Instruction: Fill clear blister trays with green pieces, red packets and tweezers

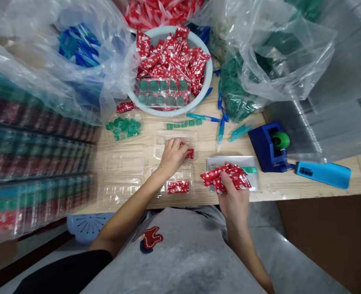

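Note:
My left hand [174, 153] is over a clear plastic tray [158, 148], its fingers curled down on a small red packet [190, 154] with white marks; its fingertips are partly hidden. Nearer to me, a second clear tray [178, 175] has another red packet [178, 187] lying in its front compartment. My right hand [233, 198] grips a bunch of red packets [226, 177] with white dots, above a shallow grey tray [229, 160]. A teal piece [249, 169] shows in that tray beside the bunch.
A white basin [209, 77] full of red packets stands at the back. Green cubes [127, 126] and teal pens [240, 132] lie on the wooden table [198, 183]. A blue tape dispenser [261, 147] and blue phone [324, 174] sit right; stacked filled packs [36, 163] rise left.

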`<state>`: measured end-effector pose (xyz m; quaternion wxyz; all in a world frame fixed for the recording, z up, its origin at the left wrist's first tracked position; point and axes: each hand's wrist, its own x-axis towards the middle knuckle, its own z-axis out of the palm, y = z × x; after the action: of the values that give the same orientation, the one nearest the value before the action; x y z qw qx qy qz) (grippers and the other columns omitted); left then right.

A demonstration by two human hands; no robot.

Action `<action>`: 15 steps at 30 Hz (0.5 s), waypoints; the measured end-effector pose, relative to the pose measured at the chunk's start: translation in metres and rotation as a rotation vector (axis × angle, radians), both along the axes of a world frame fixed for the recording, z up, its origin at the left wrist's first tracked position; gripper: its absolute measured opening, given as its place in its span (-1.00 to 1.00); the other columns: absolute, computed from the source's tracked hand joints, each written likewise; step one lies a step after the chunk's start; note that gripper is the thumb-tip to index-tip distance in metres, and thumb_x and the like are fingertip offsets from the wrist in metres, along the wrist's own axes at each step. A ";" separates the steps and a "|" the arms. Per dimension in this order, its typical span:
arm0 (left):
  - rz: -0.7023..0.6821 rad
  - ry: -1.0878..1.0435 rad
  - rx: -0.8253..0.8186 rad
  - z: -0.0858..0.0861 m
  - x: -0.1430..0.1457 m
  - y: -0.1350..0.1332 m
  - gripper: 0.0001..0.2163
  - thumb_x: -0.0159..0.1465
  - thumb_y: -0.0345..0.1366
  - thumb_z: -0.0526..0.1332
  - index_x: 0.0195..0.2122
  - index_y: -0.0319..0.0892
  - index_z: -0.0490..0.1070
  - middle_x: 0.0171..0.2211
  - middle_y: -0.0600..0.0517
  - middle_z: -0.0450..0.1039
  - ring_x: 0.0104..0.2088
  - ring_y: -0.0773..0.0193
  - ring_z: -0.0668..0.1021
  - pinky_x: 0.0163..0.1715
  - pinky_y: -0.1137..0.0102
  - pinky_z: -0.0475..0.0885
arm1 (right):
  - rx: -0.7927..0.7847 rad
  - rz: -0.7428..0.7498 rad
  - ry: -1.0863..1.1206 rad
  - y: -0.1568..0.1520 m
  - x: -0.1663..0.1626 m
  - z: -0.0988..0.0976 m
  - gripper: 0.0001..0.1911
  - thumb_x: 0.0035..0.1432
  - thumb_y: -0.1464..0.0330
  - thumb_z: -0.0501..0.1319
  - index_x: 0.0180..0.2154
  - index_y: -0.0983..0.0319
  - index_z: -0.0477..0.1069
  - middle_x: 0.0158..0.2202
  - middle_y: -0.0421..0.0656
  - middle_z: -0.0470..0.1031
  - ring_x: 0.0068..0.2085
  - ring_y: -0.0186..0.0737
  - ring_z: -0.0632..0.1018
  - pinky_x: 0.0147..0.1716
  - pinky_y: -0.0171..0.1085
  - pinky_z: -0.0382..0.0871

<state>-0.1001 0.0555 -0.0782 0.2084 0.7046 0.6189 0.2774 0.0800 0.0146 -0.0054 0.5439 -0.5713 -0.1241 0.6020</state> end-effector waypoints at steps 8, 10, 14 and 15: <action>0.013 -0.625 -0.273 0.065 0.010 -0.046 -0.81 0.36 -0.21 0.13 -0.09 -0.13 0.43 -0.17 -0.01 0.56 -0.20 0.27 0.58 -0.18 0.37 0.48 | 0.127 0.196 0.048 0.004 -0.018 0.007 -0.76 -0.04 0.27 0.39 -0.26 0.13 0.53 -0.23 -0.20 0.66 -0.18 -0.13 0.65 -0.10 -0.10 0.54; 0.104 -0.751 -0.350 0.072 0.015 -0.058 -0.83 0.29 -0.23 0.23 -0.13 -0.14 0.44 -0.18 0.00 0.57 -0.22 0.28 0.59 -0.21 0.40 0.49 | 0.135 0.313 -0.025 0.001 -0.019 0.001 -0.74 0.01 0.22 0.36 -0.22 0.15 0.54 -0.17 -0.15 0.65 -0.10 -0.09 0.63 -0.01 -0.05 0.49; 0.302 -0.663 -0.337 0.065 0.001 -0.079 -0.86 0.28 -0.23 0.19 -0.25 -0.16 0.49 -0.34 0.02 0.57 -0.38 0.30 0.58 -0.36 0.42 0.49 | 0.086 0.551 -0.338 -0.006 -0.020 -0.011 -0.67 -0.03 0.17 0.39 -0.23 0.20 0.58 -0.16 -0.09 0.65 -0.07 -0.01 0.61 0.07 0.05 0.42; 0.346 -0.618 -0.319 0.062 -0.009 -0.085 -0.85 0.27 -0.23 0.18 -0.26 -0.16 0.50 -0.36 0.03 0.57 -0.38 0.29 0.58 -0.36 0.42 0.49 | 0.079 0.585 -0.396 -0.007 -0.021 -0.013 -0.68 -0.04 0.16 0.39 -0.25 0.20 0.59 -0.18 -0.08 0.65 -0.09 0.00 0.62 0.05 0.05 0.44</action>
<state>-0.1095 -0.0291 -0.0161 0.4421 0.4316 0.6721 0.4080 0.0590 0.0072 -0.0188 0.3354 -0.5958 -0.4086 0.6046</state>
